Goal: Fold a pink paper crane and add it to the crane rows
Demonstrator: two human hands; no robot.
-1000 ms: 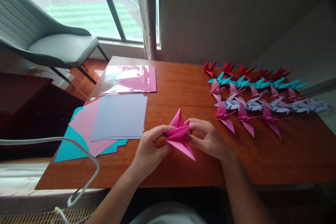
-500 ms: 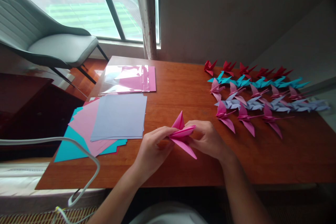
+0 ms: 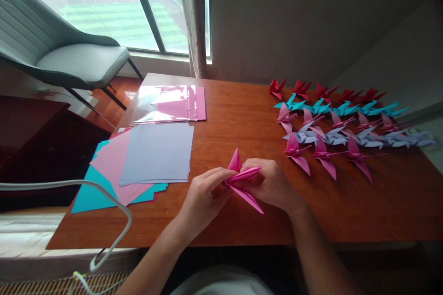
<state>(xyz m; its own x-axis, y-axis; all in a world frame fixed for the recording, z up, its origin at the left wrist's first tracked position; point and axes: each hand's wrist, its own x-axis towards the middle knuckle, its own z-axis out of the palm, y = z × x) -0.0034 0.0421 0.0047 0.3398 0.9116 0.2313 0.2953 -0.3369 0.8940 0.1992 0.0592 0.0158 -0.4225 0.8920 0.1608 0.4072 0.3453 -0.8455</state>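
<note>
"What's changed?"
"The pink paper (image 3: pixel 246 174) looks slimmer than a second ago, so it seems more tightly folded."
"Who holds it?"
"Left hand (image 3: pixel 206 191) and right hand (image 3: pixel 275 185) both pinch it over the near side of the desk (image 3: pixel 224 228)."

Folded paper (image 3: pixel 246 174), vivid pink; table (image 3: pixel 235 124), reddish brown with faint wood grain. Right, paper cranes in rows, far to near: red (image 3: pixel 277 90), turquoise (image 3: pixel 319 109), light pink (image 3: pixel 285 116), pale lavender (image 3: pixel 306 137), deep pink (image 3: pixel 321 154). Left, sheets of pale lavender (image 3: pixel 157 153), light pink (image 3: pixel 110 159) and turquoise (image 3: pixel 92 193). Far left, field (image 3: pixel 121 23) striped in two greens.
</note>
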